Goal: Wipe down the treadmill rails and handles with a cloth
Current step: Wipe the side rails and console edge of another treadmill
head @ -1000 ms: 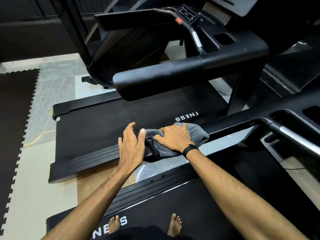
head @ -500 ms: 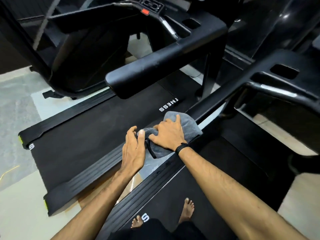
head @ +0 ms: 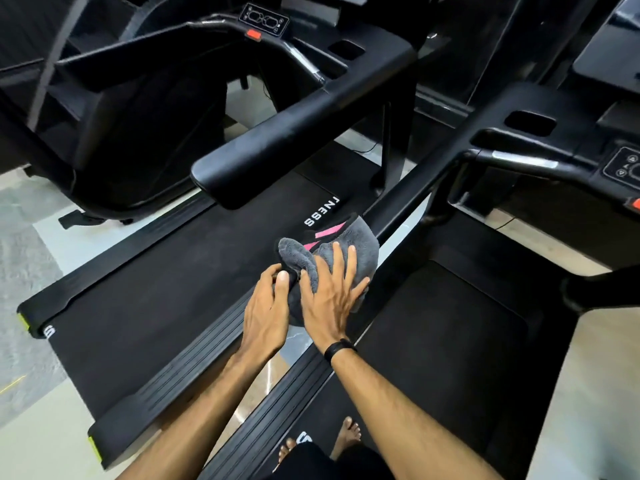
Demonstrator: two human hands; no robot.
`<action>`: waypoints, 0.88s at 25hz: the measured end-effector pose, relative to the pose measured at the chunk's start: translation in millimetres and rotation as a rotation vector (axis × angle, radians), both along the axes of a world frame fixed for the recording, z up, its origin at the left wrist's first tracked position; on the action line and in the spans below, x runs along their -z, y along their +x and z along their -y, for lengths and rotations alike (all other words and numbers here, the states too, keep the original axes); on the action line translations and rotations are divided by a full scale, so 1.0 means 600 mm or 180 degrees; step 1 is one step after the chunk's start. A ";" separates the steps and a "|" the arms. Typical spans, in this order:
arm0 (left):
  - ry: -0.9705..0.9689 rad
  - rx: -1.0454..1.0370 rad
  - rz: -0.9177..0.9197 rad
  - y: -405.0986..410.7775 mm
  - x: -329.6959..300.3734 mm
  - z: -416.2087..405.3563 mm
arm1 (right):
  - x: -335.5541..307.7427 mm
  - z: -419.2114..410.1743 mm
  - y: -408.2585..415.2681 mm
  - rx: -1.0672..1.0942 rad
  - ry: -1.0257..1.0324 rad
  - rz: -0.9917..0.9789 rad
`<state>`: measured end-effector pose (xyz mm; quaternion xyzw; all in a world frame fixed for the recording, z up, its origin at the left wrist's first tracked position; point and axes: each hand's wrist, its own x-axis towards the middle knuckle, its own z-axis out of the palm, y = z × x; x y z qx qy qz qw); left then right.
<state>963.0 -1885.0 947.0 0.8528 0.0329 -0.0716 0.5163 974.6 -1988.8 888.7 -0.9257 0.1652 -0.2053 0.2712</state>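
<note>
A grey cloth (head: 341, 252) with pink stripes lies bunched on a black treadmill side rail (head: 194, 362). The right hand (head: 329, 299) presses it flat, fingers (head: 341, 263) straight and spread. The left hand (head: 266, 310) pinches its near edge with curled fingertips. The cloth looks soft, light and floppy, so likely best gripped by a gathered fold. Beyond the fingers a padded handle (head: 277, 161) overhangs the belt (head: 173, 282); to their right rises a second handle (head: 415, 199), which may crowd a longer stroke.

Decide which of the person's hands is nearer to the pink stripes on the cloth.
Right. The right hand lies flat on the cloth just below the pink stripes; the left hand holds its lower-left edge, farther off.
</note>
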 end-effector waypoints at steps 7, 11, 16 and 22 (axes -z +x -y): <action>0.0180 0.0203 0.0038 0.034 0.003 0.024 | 0.019 -0.034 0.020 0.0685 0.0394 0.0016; 0.0251 0.0574 -0.0054 0.049 0.002 0.027 | 0.029 -0.063 0.020 0.1309 0.0995 -0.0011; 0.0265 0.1348 0.0060 0.100 0.008 0.013 | 0.009 -0.093 0.062 0.1954 0.2135 0.0386; 0.0012 0.2206 0.0187 0.162 -0.002 0.001 | -0.042 -0.134 0.107 0.2982 0.3747 0.1739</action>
